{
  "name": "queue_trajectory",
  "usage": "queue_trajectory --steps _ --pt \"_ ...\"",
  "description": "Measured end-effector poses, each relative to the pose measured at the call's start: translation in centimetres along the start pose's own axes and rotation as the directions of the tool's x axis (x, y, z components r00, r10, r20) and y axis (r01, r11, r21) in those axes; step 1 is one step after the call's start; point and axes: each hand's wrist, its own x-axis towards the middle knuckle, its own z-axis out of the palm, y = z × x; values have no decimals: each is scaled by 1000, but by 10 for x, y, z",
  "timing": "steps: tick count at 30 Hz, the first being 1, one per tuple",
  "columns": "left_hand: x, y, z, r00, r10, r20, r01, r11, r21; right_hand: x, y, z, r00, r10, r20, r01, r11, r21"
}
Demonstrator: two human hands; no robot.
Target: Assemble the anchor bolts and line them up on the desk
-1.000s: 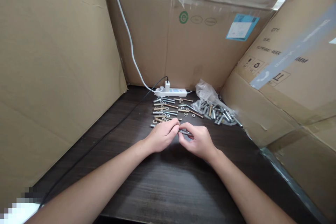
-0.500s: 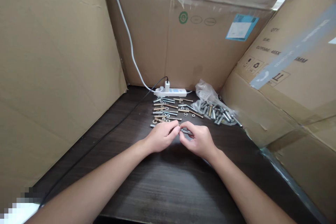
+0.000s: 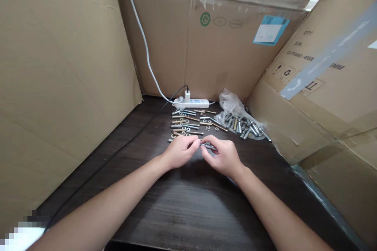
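Little has moved since earlier: the right hand [image 3: 223, 155] pinches a metal bolt [image 3: 209, 146], likely steadying it beside the left hand [image 3: 180, 151], whose curled fingers hide any hold.

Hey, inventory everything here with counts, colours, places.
Cardboard boxes: at least three, brown, left, back, right
Label: one, blue-white, back box
Power strip: one, white, table's back
Plugs: two, white, on strip
White cable: one, rising back left
Black cable: one, crossing table's left
Plastic bag: one, clear, back right
Metal cylinders: many, mostly silver, at bag
Rods, rings: many, silver and gold, before strip
Table: one, dark brown, underneath
Held part: one, grey metal, centre
Forearms: two, foreground
Left grip: one, at part's end
Right grip: one, around part
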Motion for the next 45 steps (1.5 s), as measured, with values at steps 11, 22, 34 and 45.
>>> queue_trajectory --steps 11,22,34,45 --pt "3 18 15 956 -268 122 274 660 -700 -1 0 3 999 -3 54 2 1000 19" --pt "1 17 13 971 -187 151 240 706 -667 0 -2 2 994 26 105 -30 999 36" --pt "1 15 14 969 -172 176 247 695 -675 -1 1 3 994 21 109 -23 1000 21" --pt "1 11 12 976 -184 115 217 821 -527 0 6 0 977 57 206 -61 998 14"
